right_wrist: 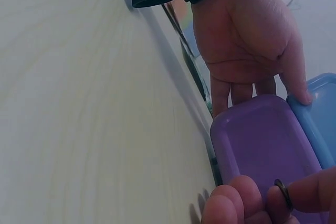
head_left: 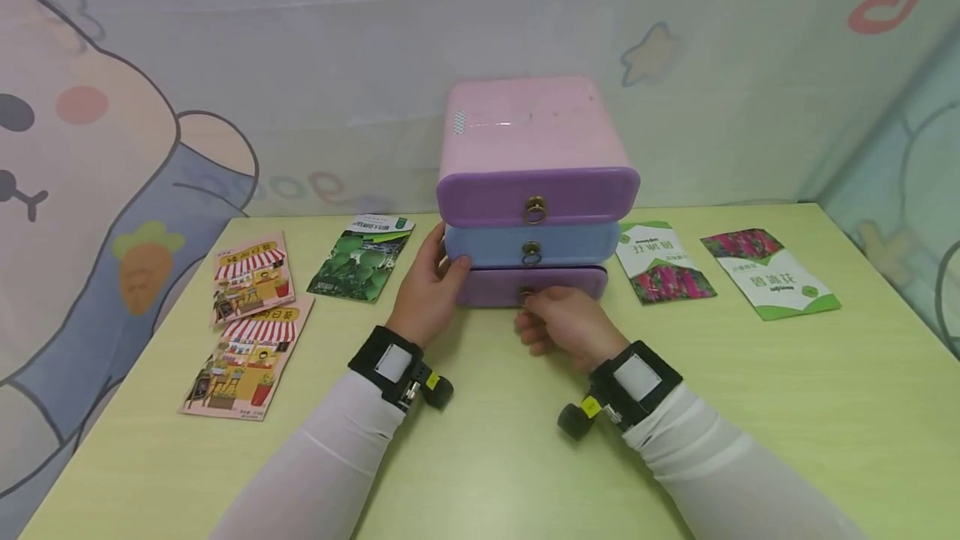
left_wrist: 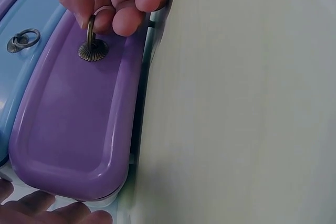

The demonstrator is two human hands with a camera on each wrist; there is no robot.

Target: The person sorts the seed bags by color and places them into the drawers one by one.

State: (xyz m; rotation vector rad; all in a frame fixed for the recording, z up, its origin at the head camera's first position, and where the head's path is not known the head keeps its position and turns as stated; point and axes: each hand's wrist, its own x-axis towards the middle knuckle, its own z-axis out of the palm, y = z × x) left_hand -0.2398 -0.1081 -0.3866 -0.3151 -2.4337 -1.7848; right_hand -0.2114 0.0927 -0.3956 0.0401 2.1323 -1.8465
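A small three-drawer cabinet [head_left: 532, 123] stands at the back of the table, with a pink top, two purple drawers and a blue one between them. My right hand [head_left: 566, 323] pinches the brass ring pull [left_wrist: 91, 27] of the bottom purple drawer [left_wrist: 79, 114] between thumb and forefinger; its other fingers curl loosely below. Along the cabinet's left side lies my left hand [head_left: 429, 298], its fingers straight against the wall. Its thumb rests at the left edge of the blue drawer [right_wrist: 319, 111]. A dark line shows above the bottom drawer's front.
Two pink seed packets [head_left: 251, 277] with striped awnings overlap at the table's left. A green leafy packet [head_left: 362, 261] lies just left of the cabinet. To its right are two white-and-green flower packets [head_left: 663, 261]. A printed cloth [head_left: 360, 48] hangs behind the table.
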